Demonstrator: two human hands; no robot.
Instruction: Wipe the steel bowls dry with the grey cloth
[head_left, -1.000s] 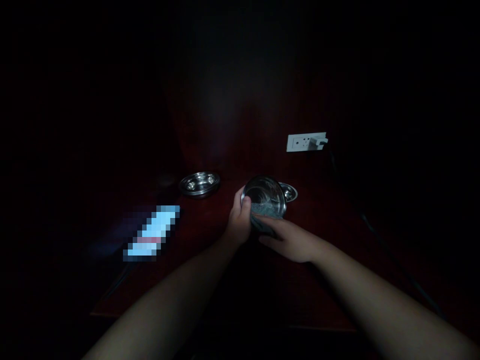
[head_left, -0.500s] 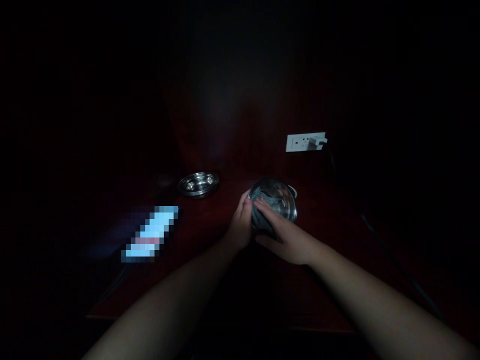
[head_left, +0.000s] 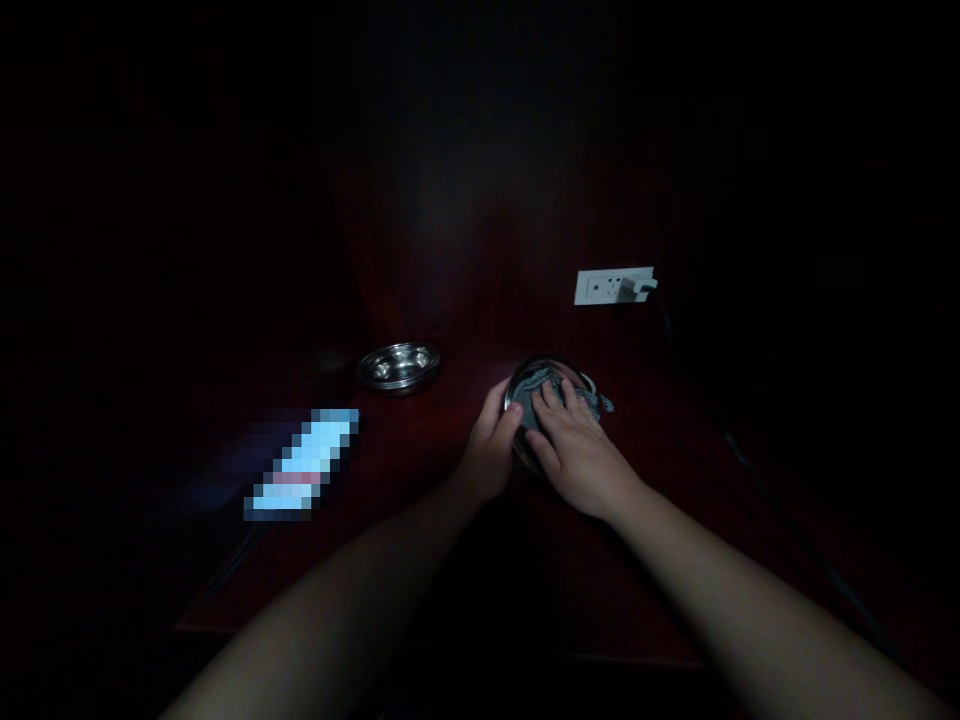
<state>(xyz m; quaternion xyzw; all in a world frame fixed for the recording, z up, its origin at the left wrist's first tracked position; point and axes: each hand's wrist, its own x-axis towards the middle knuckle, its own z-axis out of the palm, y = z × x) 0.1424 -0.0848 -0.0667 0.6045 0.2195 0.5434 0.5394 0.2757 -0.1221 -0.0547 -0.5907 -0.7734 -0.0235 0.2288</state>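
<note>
A shiny round metal vessel (head_left: 529,457), which looks like a bowl, is held over the dark red tabletop. My left hand (head_left: 489,448) is closed on its left rim, with the thumb on the near edge. Across its surface lies a crumpled grey cloth (head_left: 531,408), one end of which sticks out on the right. My right hand (head_left: 581,450) presses flat on the cloth, fingers stretched out and spread. A pale curved piece (head_left: 589,382) shows behind the vessel; I cannot tell whether it belongs to it.
A second shallow metal bowl (head_left: 399,368) stands at the back left. A lit phone (head_left: 304,465), its screen blurred, lies left of my arms. On the back wall is a white socket (head_left: 615,286) with a plug in it. A dark cable (head_left: 780,510) runs along the right.
My right hand has slid the cloth across the vessel, up and to the right, and its fingers have spread. The vessel has tilted. My left hand keeps hold of the rim.
</note>
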